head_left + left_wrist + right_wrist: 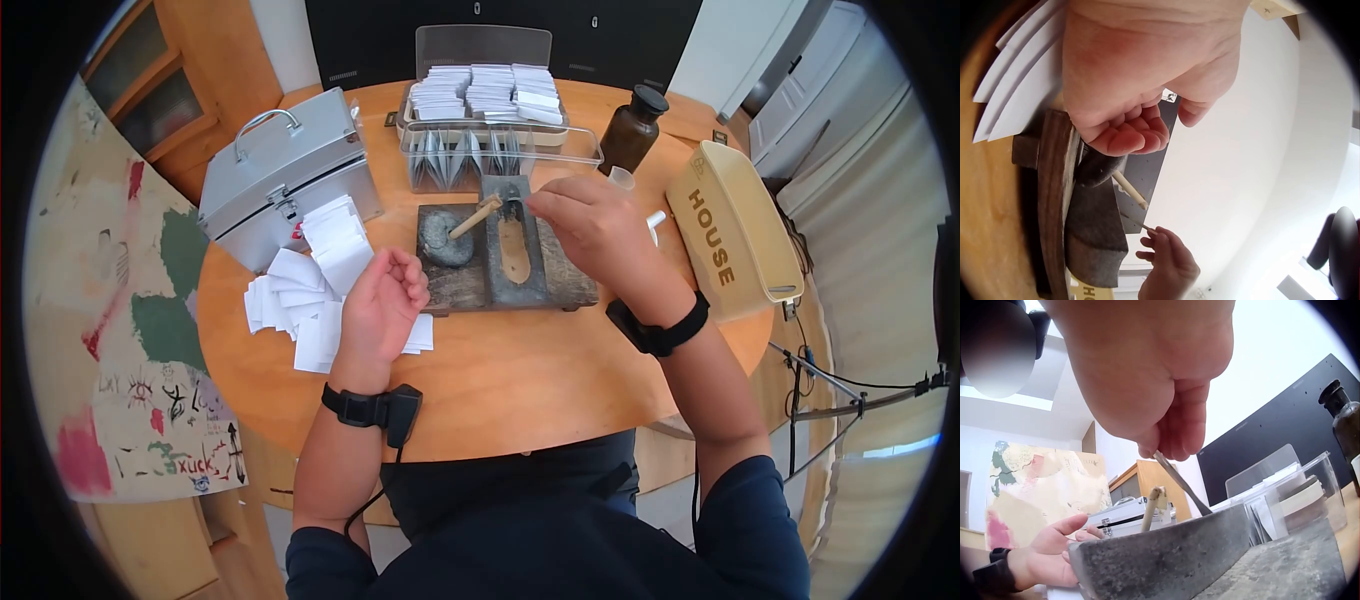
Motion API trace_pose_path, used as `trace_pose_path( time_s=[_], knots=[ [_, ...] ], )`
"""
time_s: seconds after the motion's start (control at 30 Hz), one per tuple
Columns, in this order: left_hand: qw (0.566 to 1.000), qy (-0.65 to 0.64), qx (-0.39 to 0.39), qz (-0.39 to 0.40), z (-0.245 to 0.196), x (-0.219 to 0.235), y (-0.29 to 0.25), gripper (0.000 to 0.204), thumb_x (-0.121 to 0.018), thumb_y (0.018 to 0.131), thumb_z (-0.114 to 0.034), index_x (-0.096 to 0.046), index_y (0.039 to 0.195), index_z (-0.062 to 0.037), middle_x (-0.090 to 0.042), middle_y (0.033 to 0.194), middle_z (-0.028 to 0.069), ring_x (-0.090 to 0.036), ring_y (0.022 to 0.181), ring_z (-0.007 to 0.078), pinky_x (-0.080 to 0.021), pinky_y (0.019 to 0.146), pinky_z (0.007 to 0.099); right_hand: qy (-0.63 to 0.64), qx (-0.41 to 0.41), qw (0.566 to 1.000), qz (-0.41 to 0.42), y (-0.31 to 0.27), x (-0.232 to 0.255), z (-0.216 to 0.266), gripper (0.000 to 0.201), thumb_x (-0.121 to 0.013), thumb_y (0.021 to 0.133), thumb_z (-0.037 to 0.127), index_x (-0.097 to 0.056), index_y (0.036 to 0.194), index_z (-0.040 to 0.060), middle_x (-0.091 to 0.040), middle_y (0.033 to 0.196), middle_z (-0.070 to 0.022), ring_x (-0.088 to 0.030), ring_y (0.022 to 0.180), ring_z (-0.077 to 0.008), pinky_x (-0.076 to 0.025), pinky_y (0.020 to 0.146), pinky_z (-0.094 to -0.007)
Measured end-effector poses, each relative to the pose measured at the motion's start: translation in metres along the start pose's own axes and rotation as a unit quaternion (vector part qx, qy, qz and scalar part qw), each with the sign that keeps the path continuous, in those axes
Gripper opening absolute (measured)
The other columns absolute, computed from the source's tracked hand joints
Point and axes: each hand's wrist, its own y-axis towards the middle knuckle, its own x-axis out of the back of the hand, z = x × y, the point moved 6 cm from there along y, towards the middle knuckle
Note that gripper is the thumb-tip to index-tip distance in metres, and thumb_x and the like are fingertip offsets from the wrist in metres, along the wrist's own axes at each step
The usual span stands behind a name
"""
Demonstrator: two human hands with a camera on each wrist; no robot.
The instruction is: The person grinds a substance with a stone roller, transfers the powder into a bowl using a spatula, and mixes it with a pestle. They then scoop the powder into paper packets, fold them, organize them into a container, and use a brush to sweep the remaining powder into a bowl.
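Observation:
My right hand [600, 232] pinches a thin metal tool [1179, 481], its flat lower end at the rim of the grey stone trough [1147, 562]. Tan powder [513, 250] lies in the trough's long hollow. Left of it on the dark wooden board [580, 290] sits a round dark stone [443, 238] with a pale stick [474, 216] angled up from it. Beside the board my left hand [382, 305] is held palm up, fingers loosely curled, nothing in it. In the left wrist view, the tool [1138, 222] reaches left from the right fingers.
White paper packets [335, 240] lie in a pile by a silver case [290, 165]. Behind the board stand clear boxes [575, 145] of packets and grey sleeves. On the right are a brown bottle [630, 130], a small clear cup [621, 178] and a cream bin [735, 230].

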Motion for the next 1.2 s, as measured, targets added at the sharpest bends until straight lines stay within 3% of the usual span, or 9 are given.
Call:
trace_pose_path(
  time_s=[0.47,0.57,0.63,0.67,0.73,0.87,0.97,1.03,1.2],
  knots=[
    [1.0,-0.011,0.005,-0.009,-0.002,0.001,-0.001,0.024,-0.046,0.103,-0.029,-0.055,0.098,-0.0065,-0.051,0.085,0.0047,-0.048,0.075,0.0165,-0.04,0.067,0.0286,0.052,-0.03,0.998,-0.024,-0.003,0.0,-0.004,0.012,-0.071,0.077,0.002,-0.069,0.088,0.004,-0.066,0.078,-0.0089,-0.064,0.071,-0.0292,-0.052,0.061,-0.0367],
    [1.0,0.015,-0.004,-0.007,-0.001,-0.003,0.0,0.025,-0.046,0.103,-0.029,-0.055,0.098,-0.0064,-0.05,0.085,0.0049,-0.047,0.075,0.0163,-0.04,0.067,0.0284,0.084,-0.103,0.99,-0.045,-0.005,0.012,-0.008,0.008,-0.071,0.082,0.003,-0.069,0.09,0.0025,-0.066,0.079,-0.0101,-0.063,0.069,-0.027,-0.051,0.061,-0.0337],
    [1.0,0.009,-0.005,-0.019,-0.002,-0.001,-0.001,0.025,-0.046,0.103,-0.029,-0.055,0.098,-0.0064,-0.05,0.085,0.0048,-0.047,0.075,0.0162,-0.04,0.067,0.0285,0.166,-0.21,0.961,-0.074,-0.01,0.016,-0.017,0.007,-0.069,0.086,0.004,-0.07,0.092,0.0007,-0.067,0.079,-0.0101,-0.062,0.066,-0.0202,-0.049,0.059,-0.0299],
    [1.0,0.01,-0.004,-0.019,-0.002,0.0,-0.001,0.025,-0.046,0.103,-0.029,-0.055,0.098,-0.0064,-0.05,0.085,0.0048,-0.047,0.075,0.0162,-0.04,0.067,0.0285,0.166,-0.21,0.961,-0.074,-0.011,0.019,-0.014,0.007,-0.069,0.086,0.004,-0.07,0.092,0.0007,-0.067,0.079,-0.0101,-0.062,0.066,-0.0202,-0.049,0.059,-0.0299],
    [1.0,0.005,-0.005,-0.013,-0.002,0.0,0.0,0.025,-0.046,0.103,-0.029,-0.055,0.098,-0.0066,-0.05,0.085,0.0047,-0.047,0.075,0.0161,-0.04,0.067,0.0283,0.227,-0.29,0.929,-0.031,-0.017,0.016,-0.015,0.009,-0.067,0.088,0.006,-0.071,0.093,-0.0008,-0.068,0.077,-0.0089,-0.059,0.062,-0.0123,-0.047,0.057,-0.0271],
    [1.0,0.008,-0.002,-0.014,-0.002,-0.002,0.0,0.024,-0.045,0.103,-0.029,-0.055,0.098,-0.0067,-0.05,0.085,0.0046,-0.047,0.075,0.0161,-0.04,0.067,0.0283,0.249,-0.252,0.935,-0.001,-0.02,0.01,-0.006,0.011,-0.067,0.089,0.008,-0.071,0.093,-0.0017,-0.066,0.072,-0.0058,-0.056,0.059,-0.0081,-0.046,0.055,-0.0246],
    [1.0,0.005,0.0,-0.016,-0.001,0.0,0.0,0.025,-0.045,0.103,-0.029,-0.055,0.098,-0.0068,-0.05,0.084,0.0046,-0.047,0.074,0.0161,-0.04,0.067,0.0282,0.322,-0.302,0.896,0.059,-0.022,0.001,-0.002,0.014,-0.066,0.091,0.01,-0.07,0.094,-0.0021,-0.063,0.07,-0.0022,-0.054,0.059,-0.0057,-0.045,0.055,-0.0226],
    [1.0,0.008,-0.001,-0.023,-0.001,0.001,0.0,0.025,-0.045,0.103,-0.029,-0.054,0.098,-0.0069,-0.05,0.084,0.0046,-0.047,0.074,0.0162,-0.04,0.067,0.0283,0.422,-0.392,0.814,0.072,-0.026,-0.01,-0.005,0.017,-0.065,0.093,0.014,-0.07,0.097,-0.0023,-0.061,0.068,0.001,-0.053,0.06,-0.0042,-0.044,0.054,-0.0214],
    [1.0,0.005,-0.001,-0.019,-0.002,-0.001,0.0,0.024,-0.045,0.103,-0.029,-0.054,0.099,-0.0069,-0.05,0.084,0.0047,-0.047,0.074,0.0162,-0.04,0.067,0.0282,0.44,-0.425,0.788,0.063,-0.033,-0.022,-0.01,0.02,-0.064,0.096,0.017,-0.069,0.1,-0.0021,-0.061,0.072,0.0012,-0.053,0.061,-0.0042,-0.043,0.056,-0.0213]
  ],
)
